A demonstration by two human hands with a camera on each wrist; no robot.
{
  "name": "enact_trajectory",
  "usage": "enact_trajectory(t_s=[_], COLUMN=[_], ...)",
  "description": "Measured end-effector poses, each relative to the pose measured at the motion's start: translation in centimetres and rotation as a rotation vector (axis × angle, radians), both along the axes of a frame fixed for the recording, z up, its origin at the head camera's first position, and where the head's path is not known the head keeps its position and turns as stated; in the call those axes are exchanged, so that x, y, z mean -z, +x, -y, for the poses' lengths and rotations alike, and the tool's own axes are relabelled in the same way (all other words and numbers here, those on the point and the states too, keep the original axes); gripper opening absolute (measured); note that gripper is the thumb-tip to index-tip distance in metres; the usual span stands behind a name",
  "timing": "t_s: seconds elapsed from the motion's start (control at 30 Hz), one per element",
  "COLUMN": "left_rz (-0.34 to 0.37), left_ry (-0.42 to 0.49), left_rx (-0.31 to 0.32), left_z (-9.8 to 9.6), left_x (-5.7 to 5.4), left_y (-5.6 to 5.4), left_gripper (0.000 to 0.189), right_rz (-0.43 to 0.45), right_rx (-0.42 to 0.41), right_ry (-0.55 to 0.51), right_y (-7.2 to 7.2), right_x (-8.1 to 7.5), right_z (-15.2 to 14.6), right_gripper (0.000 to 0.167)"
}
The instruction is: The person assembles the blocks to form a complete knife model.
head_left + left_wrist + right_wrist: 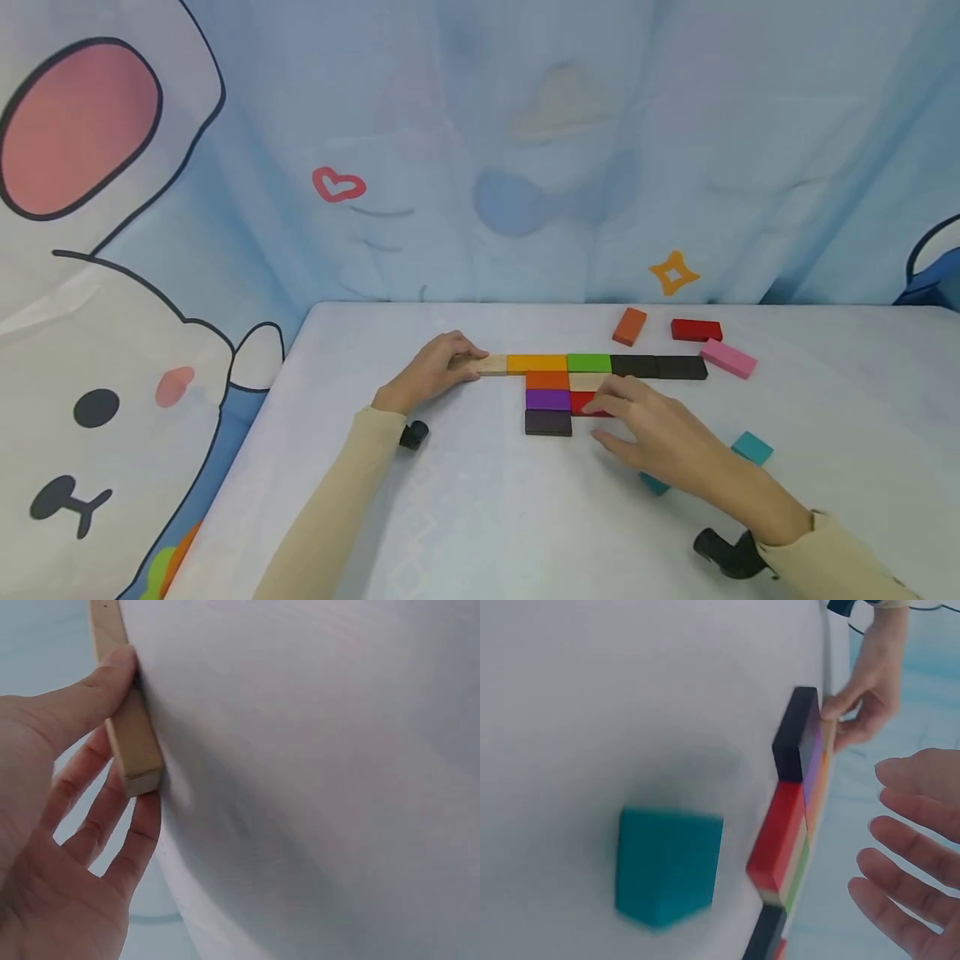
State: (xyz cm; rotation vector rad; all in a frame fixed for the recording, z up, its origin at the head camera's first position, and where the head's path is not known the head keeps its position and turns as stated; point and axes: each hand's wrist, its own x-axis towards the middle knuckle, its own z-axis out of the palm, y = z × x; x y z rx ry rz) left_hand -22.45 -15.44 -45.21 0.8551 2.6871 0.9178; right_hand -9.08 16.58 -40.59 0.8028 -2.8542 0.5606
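A row of flat wooden blocks lies on the table. At its left end my left hand grips a plain wood block between thumb and fingers. Another plain block adjoins it, followed by a yellow block, a green block and two black blocks. Below the row are an orange block, a purple block, a dark block, a pale block and a red block. My right hand hovers by the red block with loose fingers, holding nothing.
Two teal blocks lie near my right wrist, one partly hidden beneath it. Behind the row are a loose orange block, a red block and a pink block. A patterned blue curtain hangs behind the table.
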Motion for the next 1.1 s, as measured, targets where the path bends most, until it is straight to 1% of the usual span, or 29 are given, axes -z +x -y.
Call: enact_trajectory(t_s=[0.1, 0.2, 0.27, 0.37, 0.47, 0.57, 0.67, 0.77, 0.83, 0.97, 1.03, 1.1], left_rz=[-0.028, -0.068, -0.106, -0.157, -0.173, -0.17, -0.194, -0.204, -0.192, -0.124, -0.1, -0.095], left_ry=[-0.067, -0.16, -0.197, -0.2, -0.198, -0.252, -0.339, -0.419, -0.445, -0.45, -0.44, -0.431], left_rx=[0.029, 0.046, 0.059, 0.096, 0.174, 0.248, 0.286, 0.282, 0.269, 0.252, 0.255, 0.256], left_z=[-0.1, -0.2, -0.6, -1.8, -3.8, -5.7, -7.0, -7.7, -7.8, -8.0, -8.2, -8.3], left_x=[-0.4, -1.0, -1.6, -2.7, -3.3, -3.1, -2.5, -2.0, -1.7, -1.6, -1.5, -1.5], left_y=[0.1, 0.3, 0.7, 1.7, 2.9, 4.0, 4.7, 5.0, 5.0, 5.2, 5.2, 5.2], left_gripper=[0.035, 0.041, 0.044, 0.05, 0.061, 0.078, 0.089, 0.094, 0.095, 0.094, 0.094, 0.093], right_rz=[0.02, 0.043, 0.051, 0.06, 0.054, 0.08, 0.123, 0.144, 0.134, 0.099, 0.09, 0.089], right_rx=[0.045, 0.075, 0.095, 0.107, 0.115, 0.121, 0.121, 0.119, 0.114, 0.116, 0.132, 0.154], right_ry=[0.012, 0.025, 0.04, 0.053, 0.071, 0.082, 0.079, 0.058, 0.044, 0.02, 0.012, -0.008], right_y=[1.0, 1.9, 2.5, 3.2, 3.5, 3.3, 2.8, 2.2, 1.7, 0.7, 0.2, -0.3], right_x=[-0.8, -1.0, -1.0, -0.6, -0.2, 0.4, 1.0, 1.5, 1.9, 2.6, 2.8, 2.9], right_z=[-1.9, -3.9, -5.4, -7.7, -9.8, -11.5, -12.7, -13.7, -14.4, -15.6, -16.1, -16.5], right_gripper=[0.034, 0.036, 0.037, 0.037, 0.038, 0.041, 0.044, 0.048, 0.05, 0.049, 0.048, 0.047])
